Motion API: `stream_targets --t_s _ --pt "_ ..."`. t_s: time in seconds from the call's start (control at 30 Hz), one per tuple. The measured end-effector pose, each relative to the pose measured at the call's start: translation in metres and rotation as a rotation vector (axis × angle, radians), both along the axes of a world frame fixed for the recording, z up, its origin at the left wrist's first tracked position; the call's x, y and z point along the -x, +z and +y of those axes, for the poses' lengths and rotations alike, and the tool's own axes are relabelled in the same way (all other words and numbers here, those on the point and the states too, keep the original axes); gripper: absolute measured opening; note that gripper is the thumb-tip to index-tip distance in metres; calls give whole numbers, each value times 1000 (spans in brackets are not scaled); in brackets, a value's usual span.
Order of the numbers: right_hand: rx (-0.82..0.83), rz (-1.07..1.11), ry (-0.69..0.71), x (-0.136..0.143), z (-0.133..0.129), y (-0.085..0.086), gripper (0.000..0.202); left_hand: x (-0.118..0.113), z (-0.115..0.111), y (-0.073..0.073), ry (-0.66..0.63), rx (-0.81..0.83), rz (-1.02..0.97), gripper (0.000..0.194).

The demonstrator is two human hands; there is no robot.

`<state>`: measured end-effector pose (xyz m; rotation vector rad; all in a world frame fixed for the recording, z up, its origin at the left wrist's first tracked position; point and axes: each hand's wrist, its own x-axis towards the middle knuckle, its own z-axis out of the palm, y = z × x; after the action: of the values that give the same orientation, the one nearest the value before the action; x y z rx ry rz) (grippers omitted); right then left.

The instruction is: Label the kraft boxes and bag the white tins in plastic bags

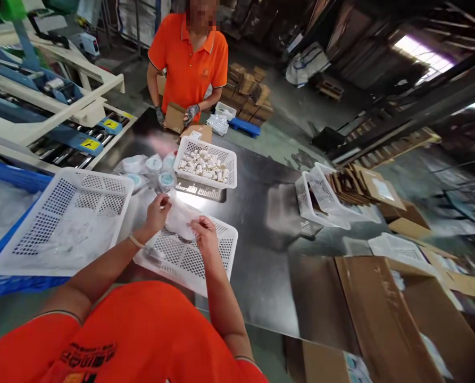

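A thin, whitish plastic bag (179, 218) is stretched between my two hands, above a white perforated basket (225, 250). My left hand (157, 214) pinches the bag's left upper edge between thumb and fingers. On its right side, my right hand (203, 232) grips the bag with bent fingers. Just beyond my hands lie several bagged rolls (154, 164) with pale blue showing through clear wrapping. Behind the bag, another white basket (232, 165) holds many small metallic, cylinder-like pieces (203, 164).
At left, a white basket (119, 186) contains clear plastic bags. Across the metal table (257, 223), a co-worker (189, 58) in gloves handles a cardboard box (175, 118). Large open cartons (381, 298) stand at right, near baskets with flat cardboard (349, 183). A roller conveyor (69, 138) borders the left.
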<state>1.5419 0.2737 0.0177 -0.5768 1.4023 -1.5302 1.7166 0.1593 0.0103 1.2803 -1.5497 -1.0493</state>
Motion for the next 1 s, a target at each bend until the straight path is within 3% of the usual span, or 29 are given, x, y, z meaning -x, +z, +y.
stream_targets --t_s 0.07,0.13,0.23,0.33,0.43,0.6,0.7,0.87,1.0 --pt "6 7 -71 -7 2 -5 43 5 18 1 27 89 -33 23" --pt "-3 10 -79 -16 2 -11 47 8 38 3 -156 78 -17 29" --pt "-6 -38 -16 -28 -1 -22 52 11 54 4 -448 -76 29 34" --pt "23 -57 -33 -29 -5 -34 55 9 42 6 -368 -195 56 30" --pt "-17 61 -68 -18 -13 -46 49 -3 12 12 -237 -187 16 27" --pt "-535 571 166 -7 -40 -71 19 -34 -24 36 -202 38 -229 26" --pt "-643 683 207 -15 -59 -86 12 -47 -23 42 -214 100 -371 26" --pt "-725 758 317 -29 -86 -98 20 -54 -12 32 -222 133 -647 25" --pt "-629 775 351 -41 -81 -106 35 -53 -11 27 -236 188 -778 35"
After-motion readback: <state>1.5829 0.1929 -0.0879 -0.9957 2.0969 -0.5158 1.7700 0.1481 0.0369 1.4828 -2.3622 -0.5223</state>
